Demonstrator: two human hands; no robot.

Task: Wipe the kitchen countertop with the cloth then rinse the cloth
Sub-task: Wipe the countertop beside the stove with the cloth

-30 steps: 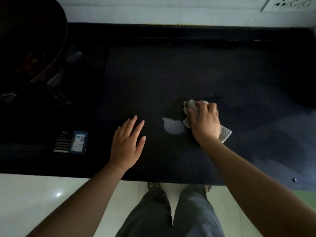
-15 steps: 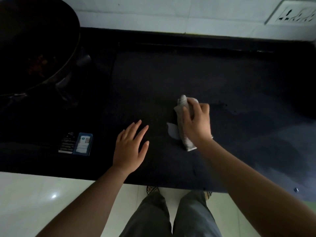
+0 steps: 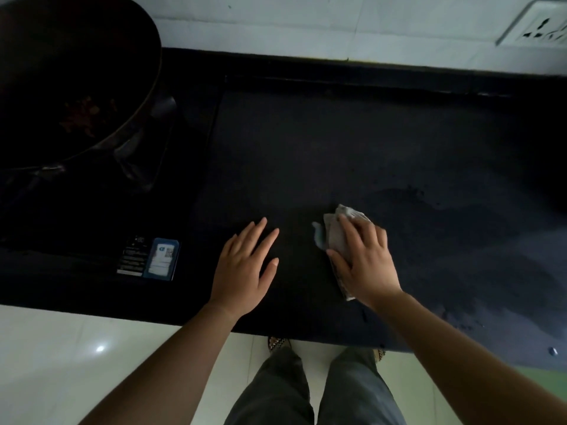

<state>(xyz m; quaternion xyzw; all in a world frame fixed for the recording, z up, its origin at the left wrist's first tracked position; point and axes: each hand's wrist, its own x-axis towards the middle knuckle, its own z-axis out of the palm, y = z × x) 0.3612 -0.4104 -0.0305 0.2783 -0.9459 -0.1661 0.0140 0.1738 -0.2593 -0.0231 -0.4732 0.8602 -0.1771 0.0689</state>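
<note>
Cloth (image 3: 336,237), grey and crumpled, is pressed flat under right hand (image 3: 365,262) at centre frame on matte black countertop (image 3: 352,142); left hand (image 3: 244,271) is spread, empty.

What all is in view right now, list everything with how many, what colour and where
countertop: one, black, across the middle
cloth: one, grey-white, under the right hand on the counter
wok: one, black, far left on the stove
stickers: two, black and blue, front left of the counter
wall socket: one, white, top right on the wall
floor: pale tiles, below the counter edge
trousers: grey, bottom centre
left hand: flat on the counter, empty
right hand: pressing the cloth
</note>
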